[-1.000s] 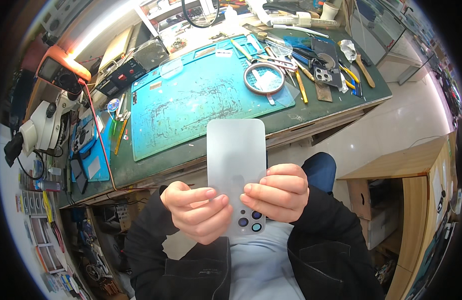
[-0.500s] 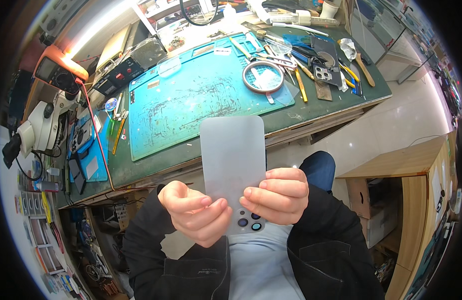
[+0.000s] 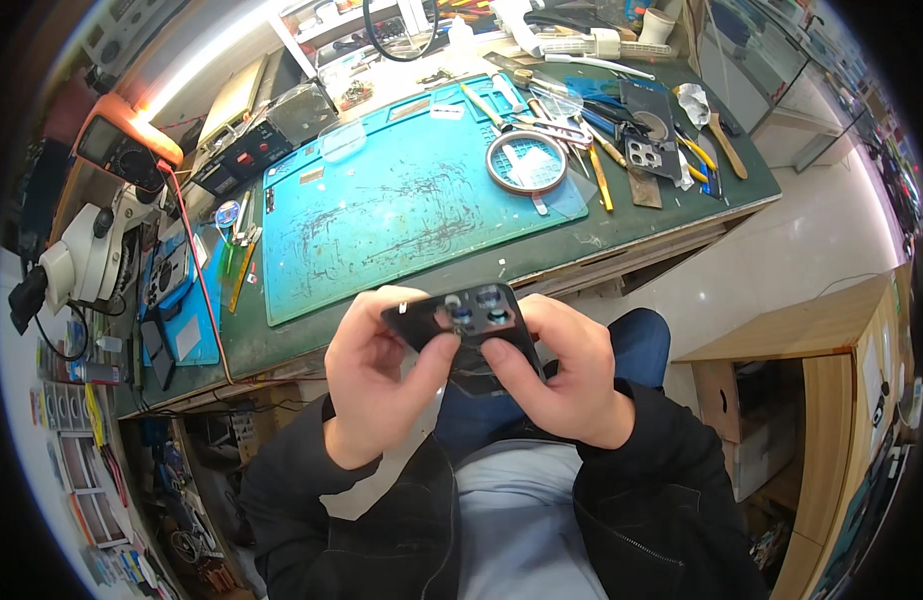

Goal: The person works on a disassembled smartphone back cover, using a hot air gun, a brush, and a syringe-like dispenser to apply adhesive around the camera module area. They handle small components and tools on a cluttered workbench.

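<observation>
A dark, glossy phone back panel [image 3: 427,319] with three camera lenses at its upper right is tilted over my lap, just short of the bench's front edge. My left hand [image 3: 379,385] grips it from the left, thumb pressed on it below the lenses. My right hand [image 3: 566,375] grips the right side, its thumb on the lower part. Most fingertips are hidden behind the panel.
Beyond my hands, the green bench [image 3: 511,262] bears a cyan mat [image 3: 361,230], a round lens [image 3: 491,163] and scattered tools. A microscope [image 3: 66,260] and an orange multimeter [image 3: 116,140] stand at left. A wooden cabinet [image 3: 821,330] is at right.
The panel has turned from its upright pale side to a tilted dark one, with the lenses now at the top. Both hands have changed grip, thumbs now on the near face.
</observation>
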The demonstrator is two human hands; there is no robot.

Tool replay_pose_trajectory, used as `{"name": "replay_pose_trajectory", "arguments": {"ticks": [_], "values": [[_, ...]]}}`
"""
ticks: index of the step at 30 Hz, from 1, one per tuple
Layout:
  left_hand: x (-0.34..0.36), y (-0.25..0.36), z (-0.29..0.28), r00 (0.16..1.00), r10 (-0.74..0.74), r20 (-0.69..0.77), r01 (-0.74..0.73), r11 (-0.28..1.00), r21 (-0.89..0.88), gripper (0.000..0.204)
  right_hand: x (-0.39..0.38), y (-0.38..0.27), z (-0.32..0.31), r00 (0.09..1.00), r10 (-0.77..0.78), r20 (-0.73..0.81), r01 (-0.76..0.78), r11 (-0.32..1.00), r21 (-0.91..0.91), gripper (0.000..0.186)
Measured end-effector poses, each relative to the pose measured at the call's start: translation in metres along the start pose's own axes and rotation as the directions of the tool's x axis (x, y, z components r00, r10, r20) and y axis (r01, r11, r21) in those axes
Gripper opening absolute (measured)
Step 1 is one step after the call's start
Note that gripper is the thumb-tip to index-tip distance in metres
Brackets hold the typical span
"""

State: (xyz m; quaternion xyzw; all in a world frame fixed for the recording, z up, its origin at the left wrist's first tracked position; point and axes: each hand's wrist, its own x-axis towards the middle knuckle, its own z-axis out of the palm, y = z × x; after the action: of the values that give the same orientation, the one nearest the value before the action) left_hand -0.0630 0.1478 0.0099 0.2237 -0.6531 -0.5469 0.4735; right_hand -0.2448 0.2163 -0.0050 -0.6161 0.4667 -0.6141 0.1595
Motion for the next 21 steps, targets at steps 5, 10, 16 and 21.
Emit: {"name": "replay_pose_trajectory", "arguments": {"ticks": [5,10,16,21], "values": [[0.005,-0.001,-0.005,0.938,-0.341,0.063,0.346,0.918,-0.191,0.027,-0.004,-0.001,-0.003,0.940,0.320,0.120,-0.334,0.934,0.126,0.018],[0.005,-0.004,-0.007,0.917,-0.393,0.073,0.399,0.896,-0.195,0.030,-0.005,0.001,-0.003,0.930,0.347,0.121,-0.360,0.927,0.104,0.019],[0.007,-0.005,-0.008,0.913,-0.391,0.118,0.408,0.889,-0.208,0.034,-0.006,0.003,-0.004,0.914,0.384,0.132,-0.400,0.907,0.134,0.019],[0.008,-0.011,0.008,0.970,-0.236,-0.059,0.227,0.966,-0.125,0.049,-0.006,0.004,-0.003,0.927,0.363,0.097,-0.371,0.925,0.082,0.019]]}}
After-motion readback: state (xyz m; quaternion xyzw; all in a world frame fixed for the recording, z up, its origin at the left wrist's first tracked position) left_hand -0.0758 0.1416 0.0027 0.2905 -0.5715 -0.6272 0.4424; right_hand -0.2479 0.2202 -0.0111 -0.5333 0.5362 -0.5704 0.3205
